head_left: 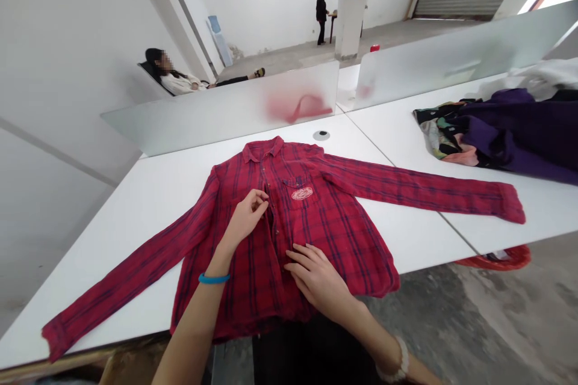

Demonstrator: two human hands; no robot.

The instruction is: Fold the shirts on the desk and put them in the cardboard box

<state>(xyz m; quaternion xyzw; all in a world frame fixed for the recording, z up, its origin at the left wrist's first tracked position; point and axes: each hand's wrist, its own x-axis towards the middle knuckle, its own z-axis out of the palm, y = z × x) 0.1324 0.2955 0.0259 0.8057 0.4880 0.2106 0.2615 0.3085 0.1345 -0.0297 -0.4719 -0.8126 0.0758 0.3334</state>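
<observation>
A red and navy plaid button-up shirt (334, 234) lies face up on the white table (126, 204), sleeves stretched out to both sides. Its front is partly unbuttoned, with a dark gap along the button strip, and a pale oval patch sits on the chest pocket. My left hand (246, 216), above a blue wristband, pinches the edge of that opening below the collar. Lower down, my right hand (320, 283) rests on the shirt front beside the button strip, fingers stretched out, with a pale bracelet at its wrist.
Purple and patterned clothes (506, 126) are heaped at the right. Frosted divider panels (217, 111) stand along the table's back edge. A red basket (515, 260) sits below the right front edge. One person (180, 79) reclines behind the divider; another (321, 12) stands farther back.
</observation>
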